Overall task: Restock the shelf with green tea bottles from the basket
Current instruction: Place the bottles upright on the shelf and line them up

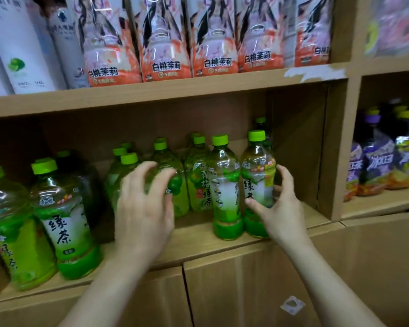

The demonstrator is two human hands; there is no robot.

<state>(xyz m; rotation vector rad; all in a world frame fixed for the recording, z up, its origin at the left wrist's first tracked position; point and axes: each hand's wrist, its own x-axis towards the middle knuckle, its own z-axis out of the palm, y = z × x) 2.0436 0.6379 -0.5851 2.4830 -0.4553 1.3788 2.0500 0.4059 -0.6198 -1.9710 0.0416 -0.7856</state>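
My left grip (pixel 144 208) hangs blurred, fingers apart, perhaps brushing the lime-labelled bottle (pixel 178 192) beyond it. My right grip (pixel 281 208) is clamped round a green tea bottle (pixel 257 175) upright on the shelf (pixel 198 240), with a neighbour bottle (pixel 225 185) just left of that grip.

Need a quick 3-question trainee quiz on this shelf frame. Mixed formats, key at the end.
1. True or false: the right hand grips the rightmost front green tea bottle.
2. The upper-shelf bottles directly above it have label bases that are: A) brown, B) orange, C) green.
3. Fill in: the purple-labelled bottles stand in the compartment to the ___ of the green tea.
Key: 1 true; 2 B; 3 right.
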